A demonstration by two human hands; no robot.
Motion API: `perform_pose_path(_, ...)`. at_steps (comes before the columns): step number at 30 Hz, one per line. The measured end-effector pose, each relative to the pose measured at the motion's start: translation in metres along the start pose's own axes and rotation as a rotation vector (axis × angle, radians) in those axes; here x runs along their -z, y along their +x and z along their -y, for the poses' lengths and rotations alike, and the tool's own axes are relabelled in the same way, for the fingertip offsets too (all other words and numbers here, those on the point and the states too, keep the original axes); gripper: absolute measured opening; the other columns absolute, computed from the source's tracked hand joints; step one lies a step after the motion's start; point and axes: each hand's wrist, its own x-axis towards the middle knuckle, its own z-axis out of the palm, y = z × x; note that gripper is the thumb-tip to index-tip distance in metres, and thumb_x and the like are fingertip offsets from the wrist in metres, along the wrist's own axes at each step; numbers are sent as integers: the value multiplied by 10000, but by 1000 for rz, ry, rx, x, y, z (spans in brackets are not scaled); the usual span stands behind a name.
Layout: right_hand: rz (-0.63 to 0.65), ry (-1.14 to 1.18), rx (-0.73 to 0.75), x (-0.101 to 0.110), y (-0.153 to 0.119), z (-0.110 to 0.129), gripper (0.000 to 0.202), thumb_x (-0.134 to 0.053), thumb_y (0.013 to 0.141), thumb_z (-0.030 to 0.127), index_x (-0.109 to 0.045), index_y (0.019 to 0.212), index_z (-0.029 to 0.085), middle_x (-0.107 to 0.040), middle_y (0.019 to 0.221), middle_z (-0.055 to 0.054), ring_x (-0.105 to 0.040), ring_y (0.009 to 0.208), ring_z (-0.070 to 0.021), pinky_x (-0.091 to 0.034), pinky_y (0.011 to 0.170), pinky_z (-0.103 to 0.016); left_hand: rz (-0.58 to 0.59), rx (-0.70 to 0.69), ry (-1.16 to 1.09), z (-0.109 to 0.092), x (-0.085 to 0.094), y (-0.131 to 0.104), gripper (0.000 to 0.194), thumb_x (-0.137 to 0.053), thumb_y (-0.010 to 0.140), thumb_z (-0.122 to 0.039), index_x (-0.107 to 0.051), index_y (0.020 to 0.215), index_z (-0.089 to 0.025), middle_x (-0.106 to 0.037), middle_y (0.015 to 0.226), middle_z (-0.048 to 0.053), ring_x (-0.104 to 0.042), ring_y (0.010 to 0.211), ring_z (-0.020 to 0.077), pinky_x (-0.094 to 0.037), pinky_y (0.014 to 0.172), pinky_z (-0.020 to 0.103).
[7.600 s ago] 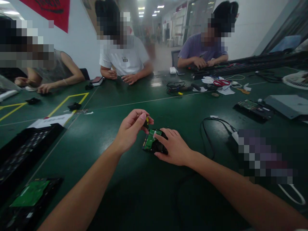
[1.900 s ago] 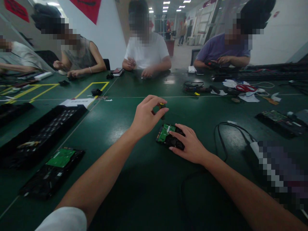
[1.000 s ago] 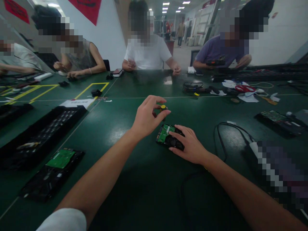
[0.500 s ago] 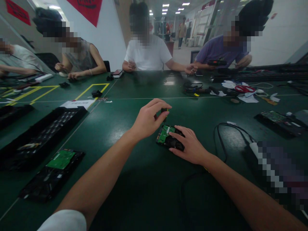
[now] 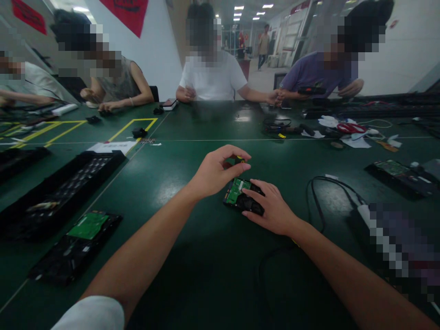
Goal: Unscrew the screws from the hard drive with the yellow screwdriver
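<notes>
A hard drive (image 5: 237, 191) with a green circuit board lies on the table in front of me. My right hand (image 5: 270, 207) is closed over its right part, fingers resting on the black casing and hiding some of it. Just above the drive's far left corner, my left hand (image 5: 222, 167) pinches a small black-and-yellow tool (image 5: 239, 160) between thumb and fingers. Most of that tool is covered by the fingers, so its exact kind and its tip do not show.
To the left lie a black casing with a green board (image 5: 87, 227) and a long black tray (image 5: 62, 188). On the right are a black cable (image 5: 314, 201), a white power strip (image 5: 366, 215) and another boarded unit (image 5: 395, 176). Several people sit across the green table (image 5: 178, 275).
My left hand has shifted slightly right and down, and the small black-and-yellow tool has tilted in its fingers. My right hand and the hard drive have stayed put.
</notes>
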Motion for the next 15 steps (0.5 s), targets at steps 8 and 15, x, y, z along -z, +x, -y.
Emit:
perform_pose_path(8,-1,11,0,0,-1,-1,615,-664,966,563,-573,1495,263,-460,1592,-188,-435,1478,-405,-373,1173,-660,-115,-76,206,-2,4,3,118,-751,908,-199,-762,1016,-243,-696,1066,52,-659,999,177,-532,623,225)
perform_pose_path(15,1,9,-3,1,0,1,589,-665,966,554,-585,1477,273,-466,1596,-186,-431,1483,-418,-367,1169,-672,-46,-56,178,-3,5,1,251,-632,968,-165,-749,1177,-240,-718,1212,77,-692,1054,183,-572,645,227)
